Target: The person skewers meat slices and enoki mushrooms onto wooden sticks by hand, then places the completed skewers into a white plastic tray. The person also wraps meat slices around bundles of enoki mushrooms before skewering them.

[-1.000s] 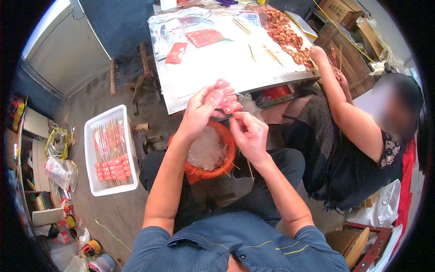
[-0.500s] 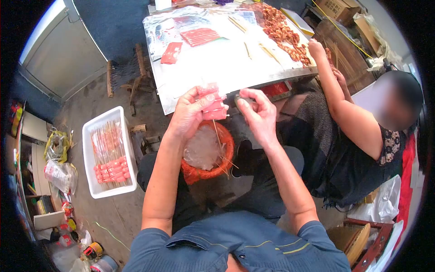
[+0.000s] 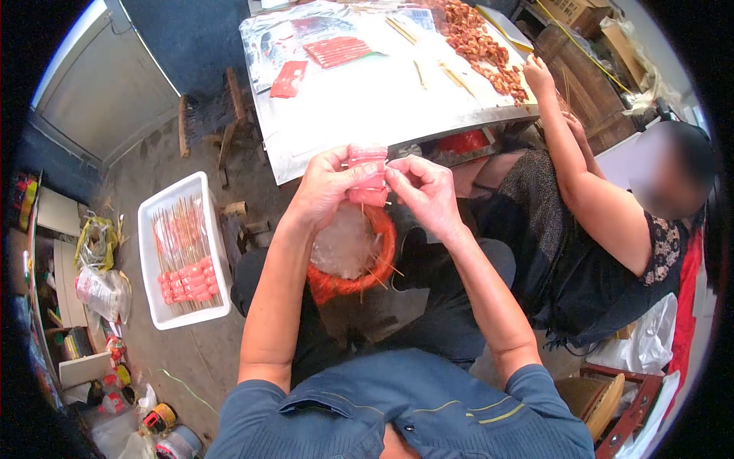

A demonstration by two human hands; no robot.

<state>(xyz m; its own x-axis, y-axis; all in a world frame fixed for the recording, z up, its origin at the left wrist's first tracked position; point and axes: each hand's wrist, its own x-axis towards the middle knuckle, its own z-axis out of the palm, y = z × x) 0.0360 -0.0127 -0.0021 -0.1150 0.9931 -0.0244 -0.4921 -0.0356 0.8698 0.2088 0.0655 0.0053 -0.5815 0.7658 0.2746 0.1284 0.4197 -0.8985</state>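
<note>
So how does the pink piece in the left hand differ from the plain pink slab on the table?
The pink piece is held up in the left hand; the plain pink slab lies untouched on the table. The piece looks split into chunky sections, the slab like one flat sheet. Both are pinkish.

Both hands [image 3: 316, 186] close together

The white-topped rectangular counter [image 3: 329, 122] carries crumpled clear plastic sheeting [image 3: 265, 42], a flat red rectangle [image 3: 289, 79], a row of slender pinkish-red strips [image 3: 337, 51], pale thin sticks [image 3: 401, 30] and heaped reddish-brown chunks [image 3: 478, 47]. A white rectangular plastic tray [image 3: 219, 264] rests on the grey floor [image 3: 164, 348].
</note>
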